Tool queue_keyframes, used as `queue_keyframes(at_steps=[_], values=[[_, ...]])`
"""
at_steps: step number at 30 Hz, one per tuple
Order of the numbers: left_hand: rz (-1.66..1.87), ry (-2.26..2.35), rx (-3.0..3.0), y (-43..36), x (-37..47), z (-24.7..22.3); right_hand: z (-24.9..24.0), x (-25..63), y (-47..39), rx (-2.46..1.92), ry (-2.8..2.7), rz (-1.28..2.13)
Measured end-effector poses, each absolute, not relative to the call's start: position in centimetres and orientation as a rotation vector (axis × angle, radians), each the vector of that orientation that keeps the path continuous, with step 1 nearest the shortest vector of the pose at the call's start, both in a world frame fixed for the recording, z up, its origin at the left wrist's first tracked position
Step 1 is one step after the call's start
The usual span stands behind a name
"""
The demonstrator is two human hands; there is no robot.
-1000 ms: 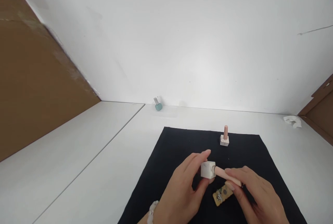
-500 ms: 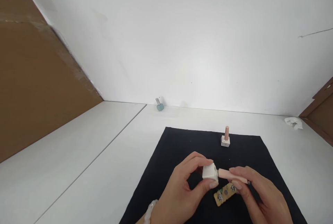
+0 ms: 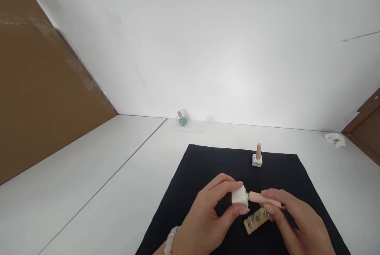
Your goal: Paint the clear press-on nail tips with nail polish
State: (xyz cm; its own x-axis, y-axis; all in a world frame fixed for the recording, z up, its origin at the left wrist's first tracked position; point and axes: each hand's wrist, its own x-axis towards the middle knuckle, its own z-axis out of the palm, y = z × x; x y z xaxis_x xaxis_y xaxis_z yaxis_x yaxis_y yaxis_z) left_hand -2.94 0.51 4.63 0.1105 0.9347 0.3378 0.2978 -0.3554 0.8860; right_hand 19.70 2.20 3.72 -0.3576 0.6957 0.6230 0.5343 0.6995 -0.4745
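A white, square nail polish bottle (image 3: 239, 196) is pinched between the thumb and fingers of my left hand (image 3: 209, 213). My right hand (image 3: 299, 219) grips its long pale pink cap (image 3: 261, 198), which points to the right. Bottle and cap lie in one line, with the bottle's neck showing between them; whether the cap is loose I cannot tell. Under my right fingertips, a small tan, patterned rectangular piece (image 3: 255, 221) rests on the black cloth (image 3: 204, 164). Farther back on the cloth, a second nail polish bottle (image 3: 257, 160) with a pink cap stands upright.
A teal nail polish bottle (image 3: 182, 121) with a silvery cap is by the white wall (image 3: 225, 49), its cap tilted. Crumpled white tissue (image 3: 335, 139) lies at the far right. Brown panels (image 3: 47, 89) border the white table (image 3: 97, 156) on both sides.
Almost nothing differs. My hands keep the same hold on the bottle and cap, with only a very slight shift of the fingers.
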Motion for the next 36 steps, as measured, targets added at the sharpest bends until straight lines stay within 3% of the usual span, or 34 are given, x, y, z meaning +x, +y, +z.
queue_keyframes(at_steps=[7,15,25,32,36], values=[[1.326,1.18,1.899,0.1,-3.2,4.1,5.8,18.7,2.4,-1.059,-1.869,0.755],[1.299,1.283,1.607,0.2,-3.0,4.5,3.1,19.2,1.4,-1.099,-1.894,0.126],[1.301,1.421,1.987,-0.6,-3.5,2.7,5.2,18.7,1.8,-1.091,-1.839,0.645],[1.291,1.431,2.032,-0.2,-3.5,3.1,3.2,19.0,1.5,-1.088,-1.874,0.258],[1.236,1.456,2.162,-0.5,-3.7,2.4,4.6,19.2,2.1,-1.116,-1.889,0.65]])
